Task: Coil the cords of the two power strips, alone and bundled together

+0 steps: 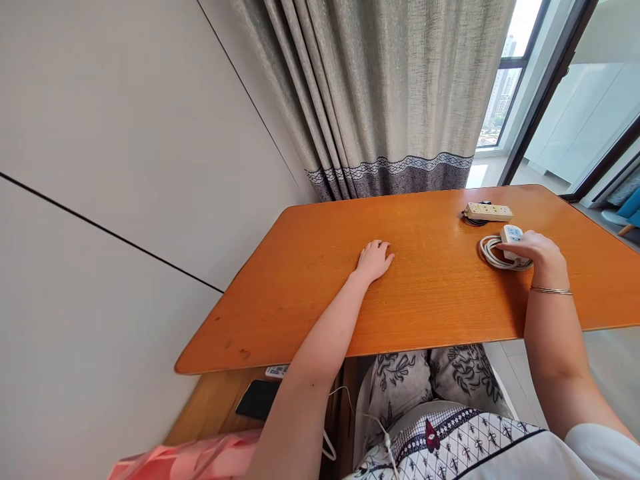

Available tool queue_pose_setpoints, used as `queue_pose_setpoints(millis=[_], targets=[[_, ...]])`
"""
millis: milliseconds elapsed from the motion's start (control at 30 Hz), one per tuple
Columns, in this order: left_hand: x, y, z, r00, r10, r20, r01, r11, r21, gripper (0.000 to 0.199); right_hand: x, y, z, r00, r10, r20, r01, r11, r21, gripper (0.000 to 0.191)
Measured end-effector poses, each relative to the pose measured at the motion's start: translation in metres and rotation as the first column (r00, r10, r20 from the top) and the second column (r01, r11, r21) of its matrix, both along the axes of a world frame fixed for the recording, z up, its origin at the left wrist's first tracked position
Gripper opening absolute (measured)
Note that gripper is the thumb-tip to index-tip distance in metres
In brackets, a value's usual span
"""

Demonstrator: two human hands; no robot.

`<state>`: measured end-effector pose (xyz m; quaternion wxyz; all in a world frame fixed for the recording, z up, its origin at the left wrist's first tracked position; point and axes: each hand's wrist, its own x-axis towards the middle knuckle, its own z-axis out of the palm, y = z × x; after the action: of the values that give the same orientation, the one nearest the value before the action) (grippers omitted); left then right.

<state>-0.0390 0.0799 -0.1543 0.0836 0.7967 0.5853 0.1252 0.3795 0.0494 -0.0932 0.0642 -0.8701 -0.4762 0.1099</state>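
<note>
My left hand (375, 260) rests palm down on the orange-brown wooden table (430, 293), its fingers stretched out and nothing under them that I can see. Over on the right side of the table, my right hand (543, 250) grips a white power strip (511, 235), the thumb lying across it while the other fingers are mostly hidden. The strip's white cable (490, 252) is coiled beside and under it. Just behind lies a second, cream power strip (489, 212) with a black cable (473, 220) bundled at its left end.
A grey curtain (400, 87) hangs behind the table's far edge, and a pale wall (125, 133) borders its left. Below the near left edge are a dark phone (257, 399) and a pink bag (200, 457). A thin white cord (373, 419) crosses near my lap.
</note>
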Motion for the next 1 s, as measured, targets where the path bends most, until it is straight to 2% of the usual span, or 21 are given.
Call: queue_pose_setpoints(millis=[100,200,300,367,467,533,600,633,700,800,900,1000], targets=[[0.003,-0.001,0.003,1.000,0.010,0.012,-0.010,1.000,-0.010,0.047,-0.003,0.002,-0.003,0.999,0.052,0.013,-0.052,0.999,-0.014,0.066],[0.009,-0.007,0.010,0.998,-0.033,0.055,0.033,0.999,0.004,0.054,-0.026,0.002,-0.001,0.988,0.151,-0.022,-0.152,0.988,-0.019,0.067],[0.018,-0.018,0.018,0.972,-0.196,0.132,0.191,0.980,0.055,0.063,-0.063,0.004,-0.003,0.958,0.260,-0.122,-0.256,0.966,0.042,0.066],[0.025,-0.026,0.022,0.922,-0.359,0.142,0.346,0.932,0.109,0.074,-0.087,0.005,-0.008,0.907,0.335,-0.256,-0.306,0.941,0.147,0.064],[0.036,-0.036,0.026,0.829,-0.552,0.091,0.531,0.828,0.182,0.081,-0.115,0.008,-0.019,0.781,0.388,-0.489,-0.212,0.902,0.376,0.061],[0.041,-0.038,0.026,0.787,-0.614,0.058,0.596,0.782,0.181,0.059,-0.127,0.010,-0.026,0.648,0.431,-0.628,-0.068,0.854,0.515,0.064],[0.043,-0.037,0.025,0.781,-0.622,0.049,0.613,0.779,0.131,0.031,-0.133,0.011,-0.031,0.500,0.486,-0.717,0.081,0.798,0.598,0.067],[0.042,-0.036,0.024,0.798,-0.600,0.054,0.593,0.799,0.105,0.027,-0.135,0.012,-0.032,0.436,0.509,-0.742,0.151,0.772,0.618,0.068],[0.038,-0.031,0.023,0.865,-0.494,0.088,0.487,0.869,0.088,0.032,-0.135,0.014,-0.034,0.337,0.544,-0.769,0.280,0.722,0.633,0.066],[0.026,-0.021,0.021,0.926,-0.298,0.233,0.274,0.953,0.129,0.034,-0.131,0.019,-0.037,0.285,0.567,-0.773,0.437,0.641,0.631,0.060],[0.010,-0.008,0.021,0.875,-0.157,0.457,0.098,0.984,0.150,0.032,-0.121,0.025,-0.040,0.271,0.549,-0.791,0.543,0.591,0.596,0.049],[-0.010,0.007,0.025,0.746,-0.014,0.666,-0.095,0.987,0.127,0.028,-0.108,0.033,-0.043,0.263,0.523,-0.811,0.631,0.543,0.554,0.040]])
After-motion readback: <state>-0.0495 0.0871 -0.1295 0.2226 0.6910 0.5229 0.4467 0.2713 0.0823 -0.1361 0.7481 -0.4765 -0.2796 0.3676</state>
